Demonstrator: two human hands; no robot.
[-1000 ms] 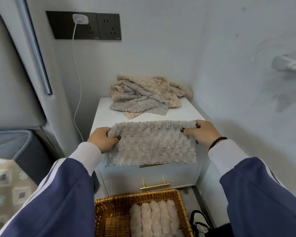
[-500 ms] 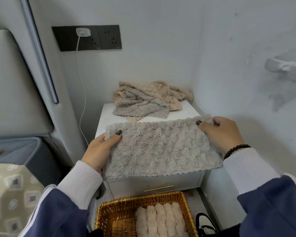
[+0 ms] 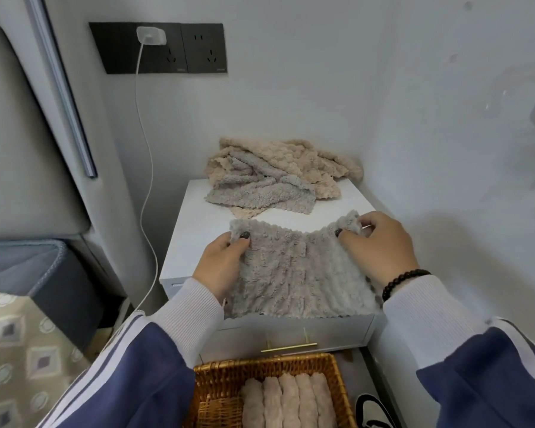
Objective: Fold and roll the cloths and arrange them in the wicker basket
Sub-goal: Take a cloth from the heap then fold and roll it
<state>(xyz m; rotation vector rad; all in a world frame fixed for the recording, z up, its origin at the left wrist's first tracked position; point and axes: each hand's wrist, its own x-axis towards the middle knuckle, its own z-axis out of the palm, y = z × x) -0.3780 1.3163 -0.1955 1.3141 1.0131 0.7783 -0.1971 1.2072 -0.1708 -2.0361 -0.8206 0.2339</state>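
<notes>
A grey fluffy cloth (image 3: 294,273) hangs over the front of the white nightstand (image 3: 195,230). My left hand (image 3: 223,264) pinches its upper left corner, thumb on top. The upper right corner is pinched by my right hand (image 3: 380,248), which wears a bead bracelet. A heap of beige and grey cloths (image 3: 275,177) lies at the back of the nightstand top. On the floor below stands the wicker basket (image 3: 217,384) with several rolled beige cloths (image 3: 291,403) side by side in its right part.
A white charger cable (image 3: 147,168) hangs from the wall socket (image 3: 149,38) left of the nightstand. A padded headboard and bed (image 3: 19,168) fill the left. The right wall is close. A shoe (image 3: 372,412) lies right of the basket.
Both hands brought the cloth's top corners closer together, so its upper edge now sags in the middle. The view tilted slightly down.
</notes>
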